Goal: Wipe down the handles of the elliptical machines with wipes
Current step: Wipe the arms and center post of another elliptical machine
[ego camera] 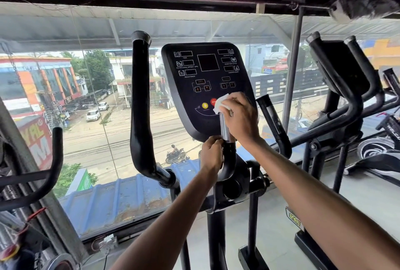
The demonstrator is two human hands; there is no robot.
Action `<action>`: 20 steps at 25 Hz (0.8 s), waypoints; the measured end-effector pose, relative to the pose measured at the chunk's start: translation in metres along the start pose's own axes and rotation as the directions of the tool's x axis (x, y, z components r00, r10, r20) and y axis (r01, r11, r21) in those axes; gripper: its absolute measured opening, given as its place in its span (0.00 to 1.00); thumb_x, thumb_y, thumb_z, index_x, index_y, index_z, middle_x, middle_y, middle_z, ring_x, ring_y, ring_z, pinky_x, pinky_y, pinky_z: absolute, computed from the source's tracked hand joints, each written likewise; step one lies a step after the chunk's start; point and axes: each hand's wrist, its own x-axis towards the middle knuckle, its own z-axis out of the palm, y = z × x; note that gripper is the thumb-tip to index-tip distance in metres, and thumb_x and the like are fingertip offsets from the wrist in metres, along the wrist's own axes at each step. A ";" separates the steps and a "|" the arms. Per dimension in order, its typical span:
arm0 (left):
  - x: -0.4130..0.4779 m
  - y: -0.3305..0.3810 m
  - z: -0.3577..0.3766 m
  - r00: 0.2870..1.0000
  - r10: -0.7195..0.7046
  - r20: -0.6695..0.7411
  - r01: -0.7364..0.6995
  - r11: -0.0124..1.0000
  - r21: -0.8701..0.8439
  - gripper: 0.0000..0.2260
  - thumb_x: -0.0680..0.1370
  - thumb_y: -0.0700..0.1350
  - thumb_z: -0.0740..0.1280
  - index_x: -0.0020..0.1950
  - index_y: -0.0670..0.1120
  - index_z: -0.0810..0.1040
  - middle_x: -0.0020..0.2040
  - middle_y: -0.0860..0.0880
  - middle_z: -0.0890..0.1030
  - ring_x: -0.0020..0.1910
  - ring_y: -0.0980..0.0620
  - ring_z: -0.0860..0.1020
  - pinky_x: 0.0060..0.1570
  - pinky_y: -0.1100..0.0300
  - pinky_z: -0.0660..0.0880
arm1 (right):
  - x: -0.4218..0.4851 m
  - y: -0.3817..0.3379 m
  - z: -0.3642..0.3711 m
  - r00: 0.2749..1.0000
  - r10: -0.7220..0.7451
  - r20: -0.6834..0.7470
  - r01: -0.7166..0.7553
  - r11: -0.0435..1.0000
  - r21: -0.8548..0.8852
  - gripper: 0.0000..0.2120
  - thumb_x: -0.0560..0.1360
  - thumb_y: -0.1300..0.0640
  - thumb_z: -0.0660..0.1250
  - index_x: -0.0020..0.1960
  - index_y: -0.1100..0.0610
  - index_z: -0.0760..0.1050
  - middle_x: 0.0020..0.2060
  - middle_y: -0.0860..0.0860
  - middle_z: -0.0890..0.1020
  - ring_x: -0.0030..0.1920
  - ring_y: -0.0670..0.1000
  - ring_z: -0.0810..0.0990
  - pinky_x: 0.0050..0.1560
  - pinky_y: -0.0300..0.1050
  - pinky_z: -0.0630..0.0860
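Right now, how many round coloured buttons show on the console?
2: a yellow button low on the console, and a red button beside it, partly under the wipe. The right hand may hide more.

One camera sits on the person's head. It looks forward and a bit down, along both arms. The left hand point(211, 157) and right hand point(240, 118) reach in from the bottom edge to the handle point(224, 128) in the middle. The panel point(203, 70) is close, just behind them. The view is wide. It takes in the window point(97, 122) and the street far below.
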 end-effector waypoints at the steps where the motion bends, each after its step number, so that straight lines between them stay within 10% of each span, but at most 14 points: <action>1: 0.000 -0.001 0.000 1.000 0.004 -0.005 -0.004 1.000 -0.001 0.11 0.73 0.46 0.61 0.45 0.54 0.83 0.42 0.51 0.84 0.42 0.49 0.80 0.40 0.58 0.72 | 0.004 -0.002 0.000 1.000 -0.026 0.012 0.026 1.000 -0.012 0.05 0.73 0.65 0.73 0.49 0.60 0.84 0.51 0.54 0.81 0.49 0.59 0.82 0.49 0.44 0.76; 10: -0.002 0.001 0.001 1.000 0.015 0.002 -0.015 1.000 -0.015 0.11 0.69 0.48 0.62 0.42 0.57 0.84 0.41 0.53 0.84 0.44 0.49 0.80 0.45 0.54 0.71 | 0.010 0.010 -0.005 0.968 -0.242 0.072 0.247 0.967 -0.062 0.05 0.74 0.68 0.73 0.48 0.62 0.84 0.47 0.56 0.81 0.46 0.58 0.81 0.51 0.41 0.75; 20: -0.012 0.005 0.000 1.000 -0.008 -0.001 0.008 0.999 -0.036 0.10 0.71 0.47 0.63 0.46 0.53 0.83 0.42 0.50 0.83 0.42 0.49 0.79 0.39 0.58 0.71 | -0.015 0.013 -0.007 0.987 -0.155 0.034 0.154 0.988 0.025 0.06 0.75 0.65 0.75 0.52 0.61 0.86 0.51 0.54 0.83 0.49 0.56 0.81 0.54 0.46 0.78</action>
